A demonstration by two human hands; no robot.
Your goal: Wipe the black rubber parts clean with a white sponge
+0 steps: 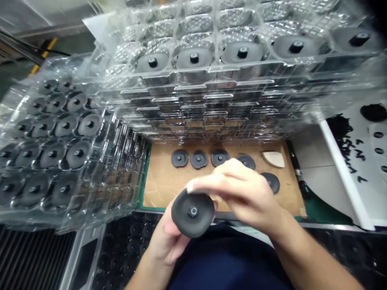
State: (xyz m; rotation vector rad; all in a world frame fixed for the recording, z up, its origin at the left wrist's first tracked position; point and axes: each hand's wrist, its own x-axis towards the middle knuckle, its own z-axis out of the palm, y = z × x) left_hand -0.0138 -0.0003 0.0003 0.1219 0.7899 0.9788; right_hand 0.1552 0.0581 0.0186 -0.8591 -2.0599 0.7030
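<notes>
A black round disc [196,225] with a raised hub and a metal insert in its middle faces up at me, just above the front edge of the cardboard. My left hand [171,237] grips it from the left and below, thumb against the rim. At the upper rim, my right hand [244,191] presses its fingertips on the disc, the other fingers curled and partly hidden behind it. Beyond the hands, similar discs lie in a row on the cardboard sheet [160,185], among them one disc [179,158] at the left end and another [271,182] beside my right hand.
Tall stacked clear plastic trays [208,94] holding discs stand behind the cardboard. Another tray stack [99,169] is at the left. A beige curved piece [273,159] lies at the cardboard's right. Further right is a white board [356,169] with black handwriting.
</notes>
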